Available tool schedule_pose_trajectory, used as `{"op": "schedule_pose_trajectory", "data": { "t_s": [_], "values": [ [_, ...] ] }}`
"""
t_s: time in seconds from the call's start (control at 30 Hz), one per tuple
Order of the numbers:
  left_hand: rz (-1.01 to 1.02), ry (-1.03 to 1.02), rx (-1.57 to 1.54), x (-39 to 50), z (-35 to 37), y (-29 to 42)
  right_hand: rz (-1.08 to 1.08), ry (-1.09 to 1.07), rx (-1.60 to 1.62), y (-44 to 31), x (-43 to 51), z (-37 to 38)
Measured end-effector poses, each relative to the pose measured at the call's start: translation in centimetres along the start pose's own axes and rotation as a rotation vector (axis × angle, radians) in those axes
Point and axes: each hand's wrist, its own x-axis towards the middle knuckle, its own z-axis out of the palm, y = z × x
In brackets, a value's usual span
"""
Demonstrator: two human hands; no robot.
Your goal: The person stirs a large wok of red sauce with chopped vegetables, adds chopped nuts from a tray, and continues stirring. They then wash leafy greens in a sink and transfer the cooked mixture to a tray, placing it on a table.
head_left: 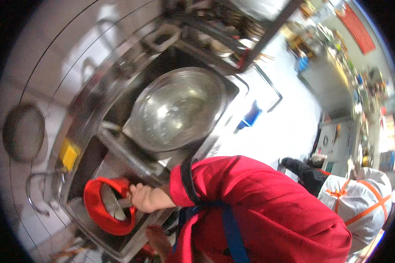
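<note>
A red plastic bucket stands in the lower compartment of a double stainless-steel sink. At its rim, my right hand is closed around the handle of a light-coloured utensil that reaches inside. Its exact kind is too blurred to tell. My left hand is a blur close to my body, near the sink's front edge, and its fingers cannot be made out. A large round metal basin, shiny inside and apparently holding water, fills the other compartment.
A yellow sponge lies on the sink's back ledge near a curved faucet. A dark round object is against the tiled wall. Dishes crowd a rack beyond the basin. Behind me stands a person in white with orange straps.
</note>
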Motion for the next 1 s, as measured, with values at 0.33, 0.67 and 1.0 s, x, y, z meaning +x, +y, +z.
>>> {"op": "schedule_pose_trajectory", "data": {
  "t_s": [0.33,0.67,1.0],
  "values": [
    [-0.274,-0.793,0.927,-4.8,36.7,-26.4,-0.303,0.488,0.480,49.8,-26.7,-25.1],
    [-0.180,-1.169,1.734,-8.5,63.2,-47.2,0.821,0.889,1.331,96.2,-38.3,-11.5],
    [0.032,-1.292,2.720,-0.7,71.1,-64.9,0.949,1.159,1.305,132.7,-22.6,-16.9]
  ]
}}
